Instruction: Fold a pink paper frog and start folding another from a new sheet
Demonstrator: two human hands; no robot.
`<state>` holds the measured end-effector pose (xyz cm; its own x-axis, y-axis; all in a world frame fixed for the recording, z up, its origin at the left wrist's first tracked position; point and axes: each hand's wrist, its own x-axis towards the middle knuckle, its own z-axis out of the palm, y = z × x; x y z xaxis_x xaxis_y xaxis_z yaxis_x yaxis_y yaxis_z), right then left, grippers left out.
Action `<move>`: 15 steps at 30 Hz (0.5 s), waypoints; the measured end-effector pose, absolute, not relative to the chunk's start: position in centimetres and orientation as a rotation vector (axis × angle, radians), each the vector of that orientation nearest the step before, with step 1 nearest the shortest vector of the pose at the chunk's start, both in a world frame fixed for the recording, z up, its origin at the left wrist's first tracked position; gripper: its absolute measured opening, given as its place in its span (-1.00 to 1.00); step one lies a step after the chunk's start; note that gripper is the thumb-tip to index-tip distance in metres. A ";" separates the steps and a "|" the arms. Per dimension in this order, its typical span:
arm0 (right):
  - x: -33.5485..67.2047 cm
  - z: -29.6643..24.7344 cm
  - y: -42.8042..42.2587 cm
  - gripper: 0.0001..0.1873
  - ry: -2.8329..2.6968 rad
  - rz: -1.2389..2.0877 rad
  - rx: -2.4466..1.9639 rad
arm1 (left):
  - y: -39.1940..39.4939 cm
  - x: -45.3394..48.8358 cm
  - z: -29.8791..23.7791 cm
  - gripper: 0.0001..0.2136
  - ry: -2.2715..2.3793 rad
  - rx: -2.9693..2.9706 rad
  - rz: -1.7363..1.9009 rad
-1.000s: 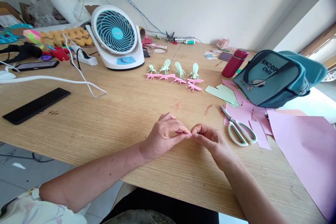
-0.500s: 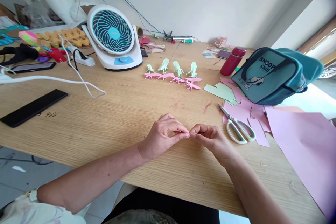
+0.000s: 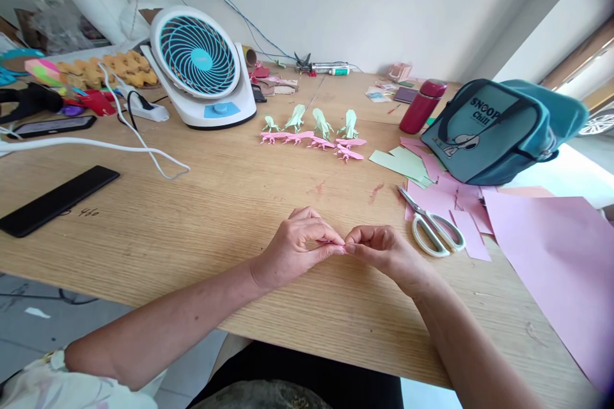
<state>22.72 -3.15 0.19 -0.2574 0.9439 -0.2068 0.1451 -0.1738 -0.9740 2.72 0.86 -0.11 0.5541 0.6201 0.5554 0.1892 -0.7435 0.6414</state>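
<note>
Between my two hands is a small folded piece of pink paper (image 3: 339,244), mostly covered by fingers. My left hand (image 3: 300,244) is closed, pinching it between thumb and fingertips. Opposite, my right hand (image 3: 384,250) is also closed, its thumb and forefinger pinching the paper's right end. Both hands are just above the wooden table (image 3: 215,217). Farther back stand several green folded-paper insects (image 3: 321,123), with several pink folded-paper insects (image 3: 314,140) in a row in front of them. White-handled scissors (image 3: 436,230) lie open to the right of my right hand.
At right are pink paper scraps (image 3: 470,236), green paper strips (image 3: 400,165), a large pink sheet (image 3: 547,262), a red flask (image 3: 423,106) and a teal bag (image 3: 489,131). At left are a fan (image 3: 199,67), a white cable (image 3: 144,148) and a long black object (image 3: 57,200).
The camera view has shifted slightly. Both hands keep their pinch on the pink paper in nearly the same place, with only very small finger movement.
</note>
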 end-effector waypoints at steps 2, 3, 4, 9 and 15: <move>22.7 0.2 -3.2 -0.62 -1.420 1.510 -1.291 | 0.9 2.7 -0.2 -0.98 0.642 2.271 1.088; 22.7 0.2 -3.2 -0.62 -1.423 1.514 -1.281 | 0.9 2.7 -0.2 -0.99 0.640 2.270 1.083; 22.7 0.3 -3.2 -0.62 -1.424 1.518 -1.270 | 0.9 2.7 -0.2 -0.99 0.639 2.266 1.078; 22.6 0.6 -3.4 -0.63 -1.413 1.529 -1.255 | 0.8 2.8 -0.3 -0.96 0.679 2.201 1.069; 22.6 0.7 -3.4 -0.61 -1.402 1.559 -1.232 | 0.8 2.8 -0.1 -0.96 0.651 2.184 1.077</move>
